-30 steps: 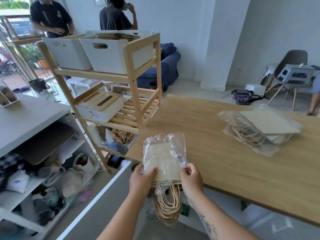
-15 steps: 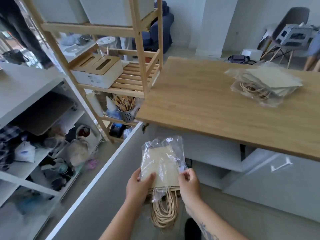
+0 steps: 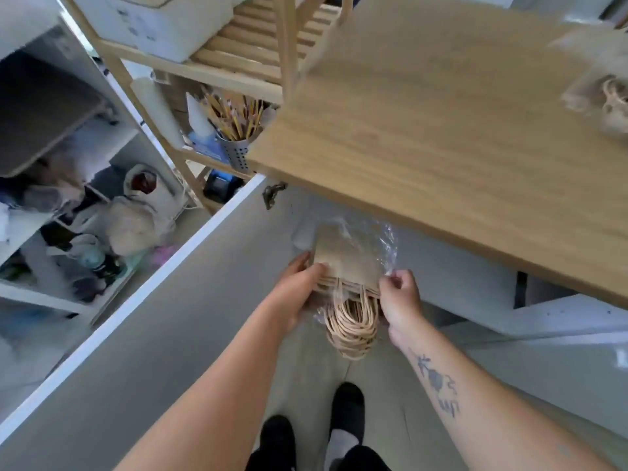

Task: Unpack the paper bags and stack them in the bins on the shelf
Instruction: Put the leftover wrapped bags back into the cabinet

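Gripping the bags (image 3: 343, 260) below the table (image 3: 441, 137) edge, left hand (image 3: 299, 283) steadies them while right hand (image 3: 401, 297) pinches the wrap (image 3: 385, 237) (partly off, looks like), none binned yet, another pack (image 3: 608, 96) waiting on top.

The paper bags (image 3: 343, 256) were tan, their cord handles (image 3: 351, 321) cream, and the plastic wrap (image 3: 385, 237) clear and glossy. At one o'clock the table (image 3: 441, 130) showed light oak grain. Toward eleven o'clock, yellow pencils (image 3: 234, 117) filled a grey perforated holder (image 3: 236, 153). The shoes (image 3: 277, 436) at six were black, and the tattoo (image 3: 436, 385) at four was dark blue.
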